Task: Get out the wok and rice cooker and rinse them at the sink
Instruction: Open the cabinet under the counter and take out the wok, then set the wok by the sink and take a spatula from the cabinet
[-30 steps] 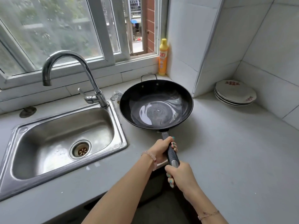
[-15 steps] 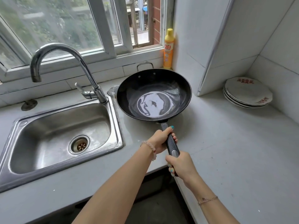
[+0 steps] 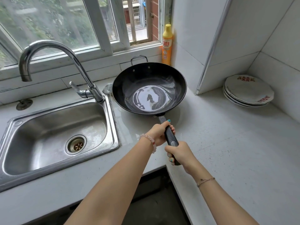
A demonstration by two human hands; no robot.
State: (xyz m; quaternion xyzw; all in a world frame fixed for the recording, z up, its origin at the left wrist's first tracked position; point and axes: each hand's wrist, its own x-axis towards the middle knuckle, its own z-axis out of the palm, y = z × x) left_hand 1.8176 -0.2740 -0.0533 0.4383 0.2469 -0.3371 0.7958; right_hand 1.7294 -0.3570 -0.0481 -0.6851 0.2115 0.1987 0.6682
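A black wok with a shiny round bottom sits over the counter just right of the steel sink. Its long dark handle points toward me. My left hand grips the handle nearer the pan, and my right hand grips its end. A small loop handle shows at the wok's far rim. The curved tap stands behind the sink with no water running. No rice cooker is in view.
A yellow detergent bottle stands in the corner by the window, right behind the wok. A stack of white plates lies at the back right of the counter. A tiled pillar juts out between them.
The wok, held by both hands, has stayed beside the sink while the reflection on its bottom shifted. My view has tilted up a little, showing more of the window.
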